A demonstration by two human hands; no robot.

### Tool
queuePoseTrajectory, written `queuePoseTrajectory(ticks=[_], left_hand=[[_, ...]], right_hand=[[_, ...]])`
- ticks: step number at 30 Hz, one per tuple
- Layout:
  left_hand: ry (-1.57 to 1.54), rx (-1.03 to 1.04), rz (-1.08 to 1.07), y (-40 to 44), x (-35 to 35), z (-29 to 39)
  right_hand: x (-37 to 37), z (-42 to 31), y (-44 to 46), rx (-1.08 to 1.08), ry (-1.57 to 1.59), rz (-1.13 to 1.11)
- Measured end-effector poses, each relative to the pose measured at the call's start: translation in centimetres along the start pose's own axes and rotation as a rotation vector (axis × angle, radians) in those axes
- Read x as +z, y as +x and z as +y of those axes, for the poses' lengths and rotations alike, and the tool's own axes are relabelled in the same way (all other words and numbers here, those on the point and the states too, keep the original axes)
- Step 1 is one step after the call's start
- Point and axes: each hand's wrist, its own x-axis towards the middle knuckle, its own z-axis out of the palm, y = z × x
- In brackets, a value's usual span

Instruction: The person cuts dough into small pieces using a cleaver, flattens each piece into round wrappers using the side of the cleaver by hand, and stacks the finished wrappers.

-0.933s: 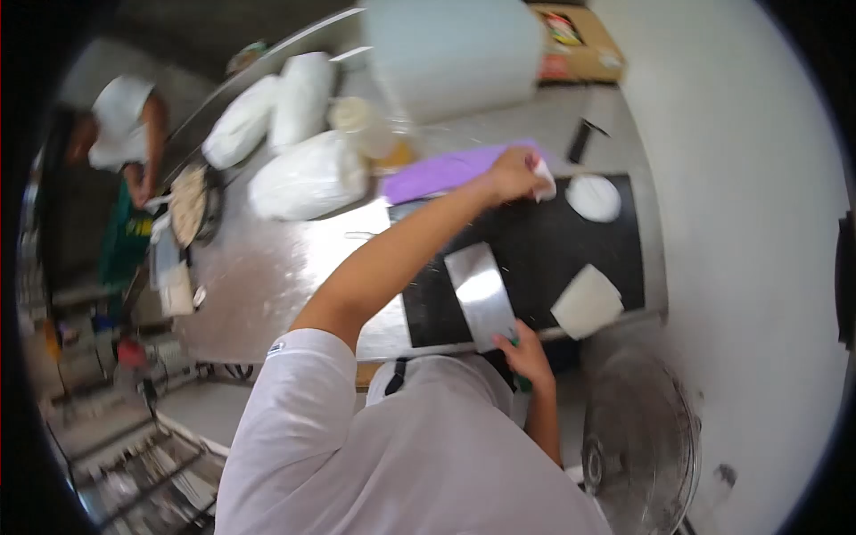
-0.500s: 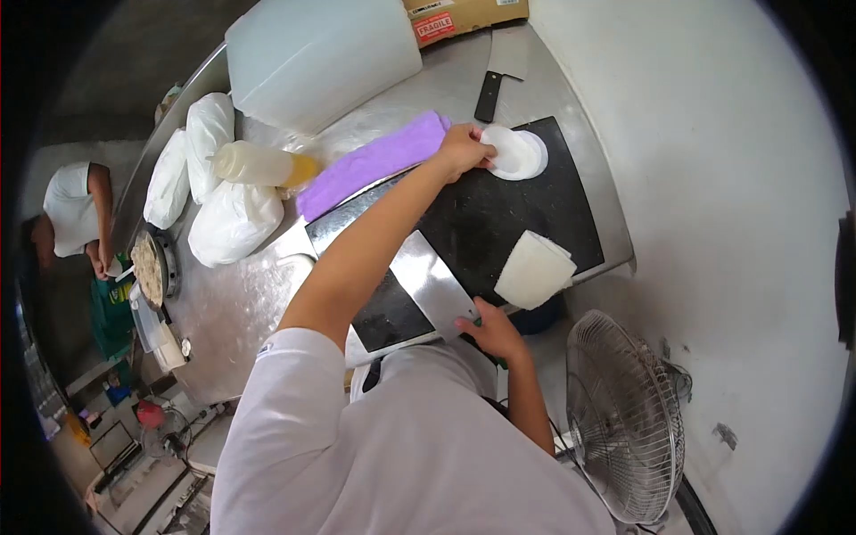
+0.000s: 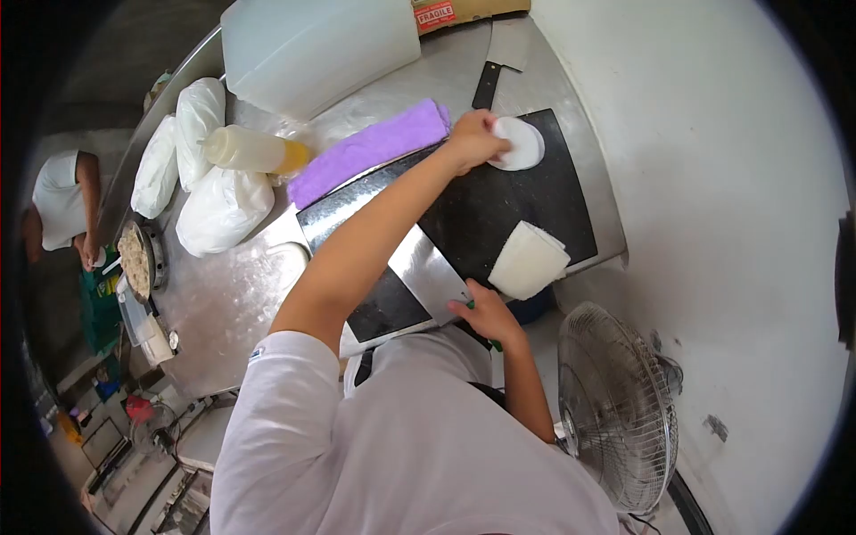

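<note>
From my remote seat I watch through the head camera, and I place everything by the flat black rectangular board (image 3: 473,214) on the shiny stainless-steel tabletop (image 3: 236,303). My left hand (image 3: 477,143) reaches across to the board's far right part, its fingers curled over the left edge of the thin round white discs (image 3: 523,147) lying there; I cannot tell whether that grip pinches a disc or only touches. My right hand (image 3: 490,314) is at the board's near edge, its grip closed on the green-handled broad steel blade (image 3: 423,272), which slants over the board's near left part. A folded cream-white square piece (image 3: 530,260) sits on the board's near right part. Along the board's far left edge lies a folded purple cloth (image 3: 370,153). Beyond the board, past its far edge, I see a black-handled steel cleaver (image 3: 487,85) and a large translucent plastic container (image 3: 321,53). Left of the board are a clear plastic squeeze bottle of yellow liquid (image 3: 250,150) and stuffed white plastic bags (image 3: 223,209); well left, a round pan of pale food (image 3: 135,259).
</note>
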Motion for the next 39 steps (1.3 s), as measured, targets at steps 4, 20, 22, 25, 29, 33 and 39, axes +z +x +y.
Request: queuePoseTrajectory(ticks=[4, 20, 22, 25, 29, 33, 39], left_hand=[[0.105, -0.054, 0.134, 0.7, -2.3, -4.8], [0.323, 0.508, 0.774, -15.1, -9.0, -10.8], [0.682, 0.461, 0.995, -21.8, -12.1, -15.0], [0.955, 0.247, 1.185, -30.0, -14.9, -20.3], [0.869, 0.131, 0.913, -34.7, -19.2, -26.7], [0.707, 0.248, 0.897, -36.8, -21.6, -28.0], [0.447, 0.425, 0.712, -40.3, -24.6, -29.5]], right_hand=[[0.4, 0.5, 0.1, -0.023, 0.04, 0.013], [0.4, -0.4, -0.4, -0.026, 0.152, 0.019], [1.4, -0.1, -0.6, -0.038, 0.267, 0.052], [1.4, -2.5, -1.3, 0.135, 0.278, -0.004], [3.7, -3.8, -0.9, -0.082, 0.192, 0.139], [8.8, -8.2, 0.3, -0.258, -0.088, 0.098], [17.3, -12.4, 1.6, -0.327, -0.267, 0.039]])
